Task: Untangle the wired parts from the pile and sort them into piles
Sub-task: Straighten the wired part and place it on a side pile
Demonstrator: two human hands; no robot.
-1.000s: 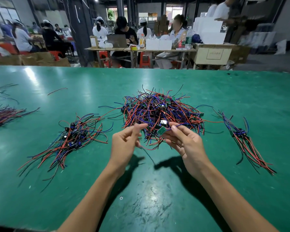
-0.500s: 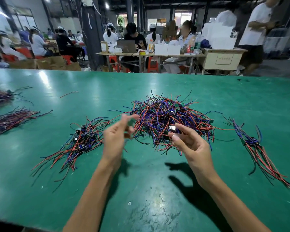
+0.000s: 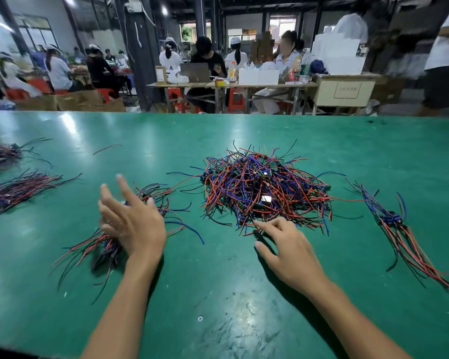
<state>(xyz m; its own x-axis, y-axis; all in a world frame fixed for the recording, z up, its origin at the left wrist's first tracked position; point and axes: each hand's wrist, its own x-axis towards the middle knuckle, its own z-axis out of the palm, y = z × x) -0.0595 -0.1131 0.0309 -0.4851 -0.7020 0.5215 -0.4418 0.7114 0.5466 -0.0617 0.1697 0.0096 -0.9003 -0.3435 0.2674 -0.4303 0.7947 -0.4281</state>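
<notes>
The tangled pile (image 3: 265, 187) lies mid-table on the green table (image 3: 218, 294), with bare surface between it and the near edge. The left hand (image 3: 132, 224) hovers, fingers spread and empty, over the left sorted pile (image 3: 101, 244). The right hand (image 3: 288, 251), fingers loosely extended, touches the tangled pile's near edge; the right sorted pile (image 3: 399, 229) lies well apart.

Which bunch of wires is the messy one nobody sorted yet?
On the green table, look in the middle, just beyond the right hand. The tangled pile is a tall heap of red and blue wires crossing every way, while the other bunches lie flat and combed.
</notes>
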